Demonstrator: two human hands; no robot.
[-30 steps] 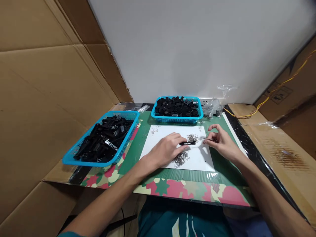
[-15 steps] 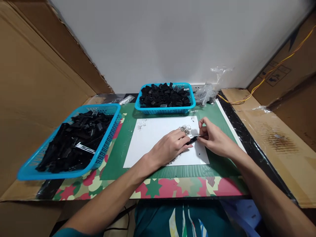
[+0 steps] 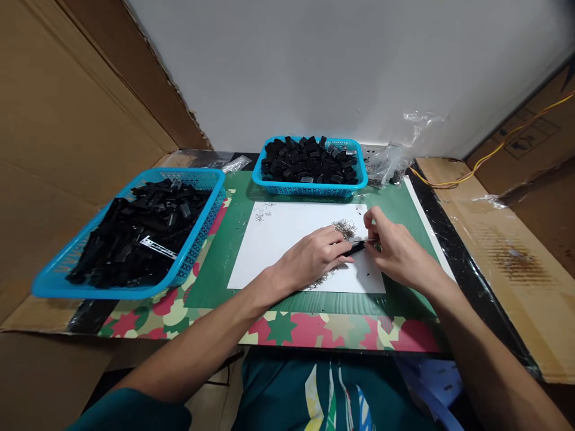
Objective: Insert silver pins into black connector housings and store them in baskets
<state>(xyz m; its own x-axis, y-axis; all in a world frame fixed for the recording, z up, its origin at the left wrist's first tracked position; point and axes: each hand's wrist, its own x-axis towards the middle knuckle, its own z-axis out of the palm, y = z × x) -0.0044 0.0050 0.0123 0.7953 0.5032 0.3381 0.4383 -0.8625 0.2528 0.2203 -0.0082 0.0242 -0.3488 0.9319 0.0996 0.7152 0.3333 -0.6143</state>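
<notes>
Over the right part of a white sheet (image 3: 274, 251), my left hand (image 3: 317, 254) is closed on a small black plastic piece (image 3: 356, 249). My right hand (image 3: 393, 244) meets the other end of that piece, its thumb and index finger pinched together around a thin metal strip or tool (image 3: 369, 240). How far the strip reaches is hidden by the fingers. A heap of tiny metal pins or springs (image 3: 345, 228) lies just beyond my left fingers. More of these bits (image 3: 324, 278) show below that hand.
A blue basket (image 3: 197, 251) of black parts stands at the left, with a white strip on top. Another blue basket (image 3: 309, 190) of small black pieces stands at the back. Clear plastic bags (image 3: 386, 164) lie beside it. Scattered metal bits (image 3: 263, 213) rest on the sheet's far left corner.
The camera view has shifted slightly. Both hands stay together at the black piece, with the right fingers moved a little against its end.
</notes>
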